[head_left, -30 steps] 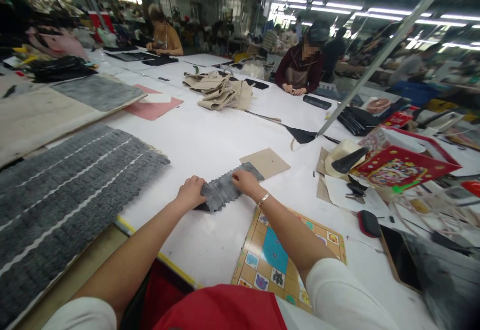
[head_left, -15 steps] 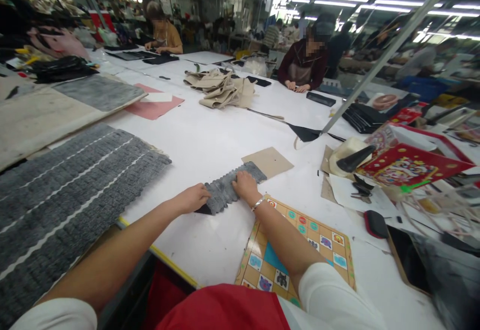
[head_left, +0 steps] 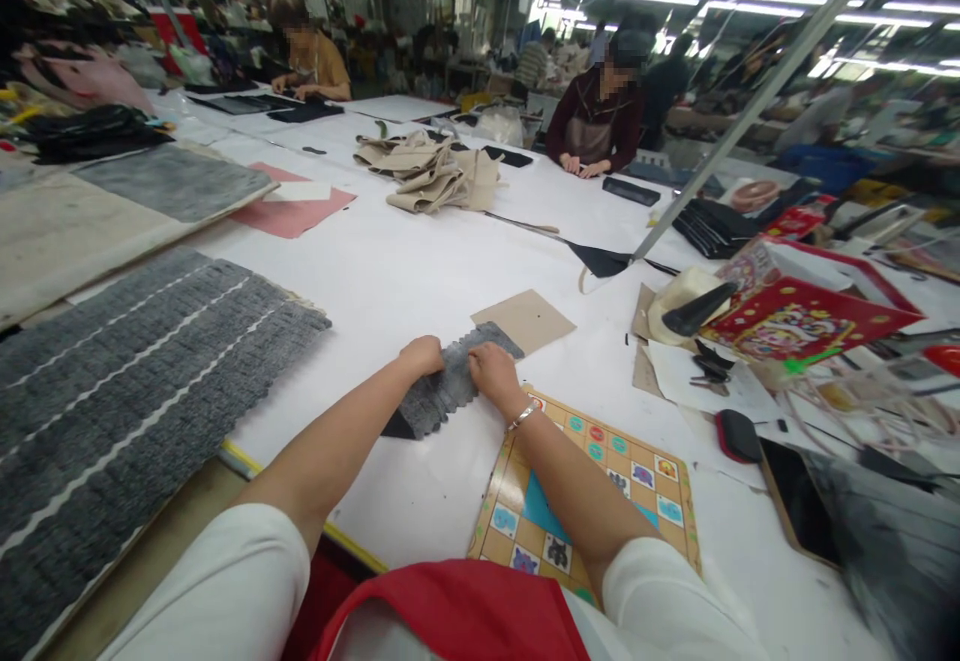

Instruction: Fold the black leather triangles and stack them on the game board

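A grey strip of fabric [head_left: 451, 388] with scalloped edges lies slantwise on the white table, its near left end showing a black piece beneath. My left hand [head_left: 422, 354] is closed at the strip's upper edge, fingers curled down and partly hidden. On the right part of the strip, my right hand [head_left: 491, 369] pinches the material; a silver bracelet [head_left: 523, 413] circles that wrist. Under the strip's far end sits a beige square sheet [head_left: 534, 321]. A patterned game board [head_left: 585, 481] lies below my right forearm.
Stacked grey ribbed fabric [head_left: 150, 381] covers the left side. Beige cloth pieces [head_left: 439, 176] are heaped mid-table. At right stand a red box [head_left: 810, 311], a tape dispenser-like item [head_left: 690, 311] and a phone [head_left: 799, 501]. A slanted metal pole [head_left: 750, 111] rises there. Two people work across the table.
My left hand has moved right and up along the strip, from its left end toward my right hand. The right hand stays in nearly the same place on the strip.
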The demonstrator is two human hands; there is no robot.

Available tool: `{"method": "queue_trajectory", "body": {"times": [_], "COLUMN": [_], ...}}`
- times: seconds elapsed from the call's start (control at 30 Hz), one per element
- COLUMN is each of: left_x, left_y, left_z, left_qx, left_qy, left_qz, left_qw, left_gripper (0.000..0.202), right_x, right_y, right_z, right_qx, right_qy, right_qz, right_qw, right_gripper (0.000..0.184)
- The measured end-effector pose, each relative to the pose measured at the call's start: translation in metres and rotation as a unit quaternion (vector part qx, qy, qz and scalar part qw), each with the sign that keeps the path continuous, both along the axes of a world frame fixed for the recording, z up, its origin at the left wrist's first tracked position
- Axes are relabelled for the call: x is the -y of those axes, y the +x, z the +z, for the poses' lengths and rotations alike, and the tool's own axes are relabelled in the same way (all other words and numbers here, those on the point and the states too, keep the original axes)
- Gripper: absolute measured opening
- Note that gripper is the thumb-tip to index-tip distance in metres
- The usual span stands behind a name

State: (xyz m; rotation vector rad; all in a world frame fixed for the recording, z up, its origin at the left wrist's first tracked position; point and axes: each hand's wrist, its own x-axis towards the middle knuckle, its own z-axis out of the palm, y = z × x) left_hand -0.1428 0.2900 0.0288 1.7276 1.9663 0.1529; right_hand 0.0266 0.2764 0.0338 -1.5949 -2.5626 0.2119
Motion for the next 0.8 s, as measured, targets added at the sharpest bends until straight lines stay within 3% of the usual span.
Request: {"method": "queue_trajectory", "body": {"times": [0.1,0.2,0.37,0.47,0.63,0.7,0.8], "left_x": [0.01,0.035,0.083,0.095,0.07,0.048,0.008], "left_y": [-0.007,-0.019,-0.042,-0.057,-0.053,-0.038,-0.009], "left_z": [0.004,0.011,0.024,0.038,0.063,0.068,0.067], "left_qx": [0.044,0.125,0.27,0.353,0.5,0.492,0.404], "left_qy": [-0.008,-0.014,-0.043,-0.051,-0.095,-0.103,-0.084], "left_qz": [-0.015,-0.04,-0.087,-0.089,-0.061,-0.082,-0.125], "left_qw": [0.999,0.991,0.958,0.93,0.858,0.861,0.902], "left_gripper": [0.013,0.013,0.027,0.035,0.039,0.042,0.04], "right_x": [-0.007,-0.009,-0.007,-0.002,0.003,0.004,0.006], "right_y": [0.002,-0.001,-0.006,-0.002,0.01,0.015,0.022], "right_z": [-0.001,-0.001,-0.002,-0.004,-0.01,-0.012,-0.016], "right_qx": [0.013,0.022,0.017,0.003,-0.039,-0.062,-0.098], "right_qy": [-0.01,-0.013,-0.014,-0.014,-0.003,0.002,0.01], "right_qz": [-0.015,-0.027,-0.026,-0.014,0.034,0.059,0.097], "right_qw": [1.0,0.999,0.999,1.0,0.999,0.996,0.99], "right_gripper": [0.026,0.022,0.024,0.028,0.031,0.031,0.031]}}
